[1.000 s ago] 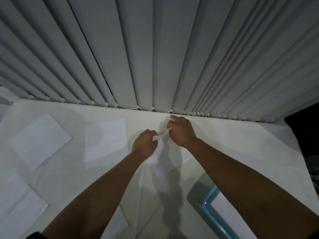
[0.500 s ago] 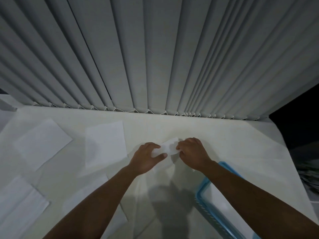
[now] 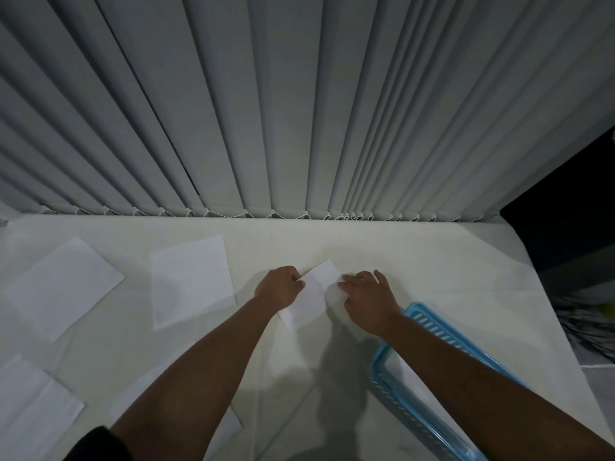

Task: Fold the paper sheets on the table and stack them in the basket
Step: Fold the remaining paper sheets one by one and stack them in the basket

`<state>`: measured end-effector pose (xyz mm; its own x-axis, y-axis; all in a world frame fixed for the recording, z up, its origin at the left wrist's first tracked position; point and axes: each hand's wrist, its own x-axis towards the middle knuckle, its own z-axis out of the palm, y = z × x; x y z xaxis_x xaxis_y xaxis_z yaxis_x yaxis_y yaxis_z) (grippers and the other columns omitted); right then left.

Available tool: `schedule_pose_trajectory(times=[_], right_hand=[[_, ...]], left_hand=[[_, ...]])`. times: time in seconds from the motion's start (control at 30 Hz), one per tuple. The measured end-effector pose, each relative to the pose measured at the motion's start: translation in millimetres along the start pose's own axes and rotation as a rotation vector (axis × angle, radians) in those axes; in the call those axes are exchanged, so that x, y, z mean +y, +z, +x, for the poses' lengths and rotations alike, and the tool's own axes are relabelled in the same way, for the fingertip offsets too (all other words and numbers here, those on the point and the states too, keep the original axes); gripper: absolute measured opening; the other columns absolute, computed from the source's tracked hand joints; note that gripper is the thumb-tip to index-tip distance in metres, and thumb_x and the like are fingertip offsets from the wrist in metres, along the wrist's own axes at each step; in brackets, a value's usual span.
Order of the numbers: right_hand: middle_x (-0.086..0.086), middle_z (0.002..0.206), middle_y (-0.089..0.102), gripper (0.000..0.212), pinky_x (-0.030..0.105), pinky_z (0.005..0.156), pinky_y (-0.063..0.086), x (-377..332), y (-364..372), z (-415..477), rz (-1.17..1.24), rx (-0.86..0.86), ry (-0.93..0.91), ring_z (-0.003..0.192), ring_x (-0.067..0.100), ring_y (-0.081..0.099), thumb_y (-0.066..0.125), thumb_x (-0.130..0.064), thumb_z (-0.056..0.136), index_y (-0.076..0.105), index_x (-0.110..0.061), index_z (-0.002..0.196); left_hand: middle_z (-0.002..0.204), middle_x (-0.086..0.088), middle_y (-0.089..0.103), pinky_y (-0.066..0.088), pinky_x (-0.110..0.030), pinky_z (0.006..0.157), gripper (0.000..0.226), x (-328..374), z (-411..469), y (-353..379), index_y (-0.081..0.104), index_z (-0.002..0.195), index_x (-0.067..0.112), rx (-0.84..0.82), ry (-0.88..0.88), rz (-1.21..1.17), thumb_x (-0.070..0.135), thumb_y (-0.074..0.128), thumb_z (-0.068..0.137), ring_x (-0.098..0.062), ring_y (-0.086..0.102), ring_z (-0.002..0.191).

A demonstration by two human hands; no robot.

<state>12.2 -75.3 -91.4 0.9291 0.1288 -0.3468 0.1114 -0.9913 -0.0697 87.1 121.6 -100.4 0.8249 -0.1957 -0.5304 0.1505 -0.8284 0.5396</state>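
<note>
A folded white paper sheet (image 3: 314, 296) lies on the table between my hands. My left hand (image 3: 279, 288) pinches its left edge with curled fingers. My right hand (image 3: 367, 296) rests on its right side, fingers spread and pressing down. A light blue plastic basket (image 3: 429, 322) stands at the right, partly hidden under my right forearm; something white shows inside it. Flat unfolded sheets lie to the left: one (image 3: 191, 281) beside my left hand, another (image 3: 63, 286) further left.
The table (image 3: 432, 261) wears a cream cloth. More white sheets lie at the near left (image 3: 31, 410) and under my left forearm (image 3: 233, 424). Grey vertical blinds (image 3: 299, 111) hang along the table's far edge. A dark area lies past the table's right edge.
My hands drew back from the far edge toward me and lowered the sheet onto the table. The right hand opened flat on it. The view tilted, showing more of the basket.
</note>
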Motion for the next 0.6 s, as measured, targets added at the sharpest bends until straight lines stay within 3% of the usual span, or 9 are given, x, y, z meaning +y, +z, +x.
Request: schedule_pose_trajectory(times=[0.13,0.23,0.3,0.47,0.6], right_hand=[[-0.006,0.148,0.045,0.045,0.037,0.116,0.020,-7,-2,-12,0.118,0.084,0.078,0.135,0.019,0.039,0.037,-0.028,0.095,0.049,-0.026,0.138],[-0.007,0.134,0.058,0.038,0.033,0.102,0.036,-20,-9,-28,0.263,0.219,0.152,0.120,0.017,0.051,0.042,-0.024,0.094,0.058,-0.026,0.128],[-0.007,0.128,0.062,0.035,0.033,0.097,0.040,-31,-13,-42,0.334,0.254,0.196,0.115,0.017,0.054,0.043,-0.025,0.094,0.060,-0.026,0.125],[-0.003,0.108,0.069,0.030,0.035,0.088,0.045,-57,-19,-81,0.474,0.407,0.302,0.100,0.019,0.062,0.045,-0.035,0.096,0.066,-0.023,0.112],[0.003,0.097,0.069,0.040,0.034,0.083,0.045,-66,-24,-105,0.983,0.282,0.535,0.095,0.023,0.062,0.044,-0.046,0.095,0.067,-0.013,0.095]], left_hand=[[0.103,-0.007,0.066,0.043,-0.031,0.081,0.006,3,-8,-1,0.056,0.089,0.018,0.012,0.017,-0.042,0.021,0.059,0.085,-0.026,0.059,0.100],[0.094,-0.004,0.060,0.042,-0.030,0.073,0.014,6,-22,-5,0.055,0.089,0.016,0.042,-0.001,-0.208,0.010,0.063,0.080,-0.022,0.056,0.089],[0.096,-0.005,0.061,0.044,-0.029,0.072,0.022,10,-35,-6,0.055,0.096,0.014,0.063,-0.045,-0.396,0.007,0.066,0.078,-0.024,0.058,0.087],[0.119,-0.020,0.065,0.055,-0.041,0.085,0.043,19,-66,-5,0.056,0.122,-0.002,-0.014,-0.069,-1.036,-0.010,0.062,0.080,-0.034,0.064,0.104],[0.115,-0.017,0.067,0.057,-0.034,0.079,0.038,34,-101,10,0.057,0.122,-0.002,-0.051,0.017,-1.282,-0.009,0.057,0.085,-0.028,0.066,0.097]])
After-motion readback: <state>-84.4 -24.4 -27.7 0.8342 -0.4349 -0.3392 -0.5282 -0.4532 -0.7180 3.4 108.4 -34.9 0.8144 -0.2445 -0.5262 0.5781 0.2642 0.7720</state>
